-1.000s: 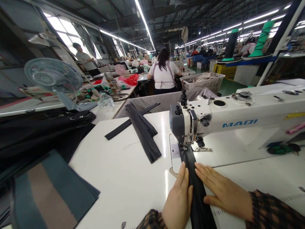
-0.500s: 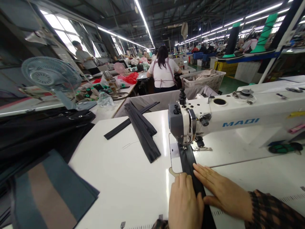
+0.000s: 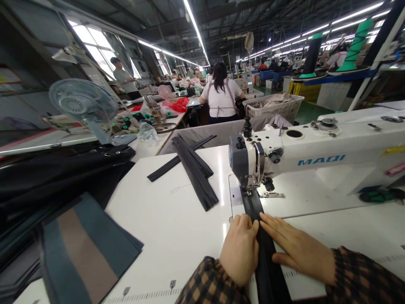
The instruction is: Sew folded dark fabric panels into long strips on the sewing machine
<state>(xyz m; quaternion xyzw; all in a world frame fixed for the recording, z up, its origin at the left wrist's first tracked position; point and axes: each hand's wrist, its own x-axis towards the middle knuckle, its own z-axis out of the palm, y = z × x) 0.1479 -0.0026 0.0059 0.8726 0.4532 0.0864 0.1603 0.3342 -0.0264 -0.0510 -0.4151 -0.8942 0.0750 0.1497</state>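
A long black strip (image 3: pixel 267 257) with a lengthwise ridge runs from the front table edge up under the presser foot (image 3: pixel 249 192) of a white sewing machine (image 3: pixel 332 145). My left hand (image 3: pixel 242 249) is closed, its curled fingers and thumb gripping the strip's left edge just below the needle plate. On the other side, my right hand (image 3: pixel 299 245) lies flat with fingers stretched out, fingertips against the strip's right edge. Several similar black strips (image 3: pixel 196 175) lie crossed in a loose pile left of the machine head.
Folded teal and brown panels (image 3: pixel 91 249) lie at the left, beside a heap of black material (image 3: pixel 63 177). Behind stand a fan (image 3: pixel 84 101) and a white basket (image 3: pixel 275 105). A co-worker (image 3: pixel 220 93) sits ahead, back turned. Thread cones (image 3: pixel 354 46) stand at the upper right.
My left hand has moved up along the strip, closer to the needle, and its sleeve now shows. My right hand stays nearly in place. The whole view has shifted slightly left.
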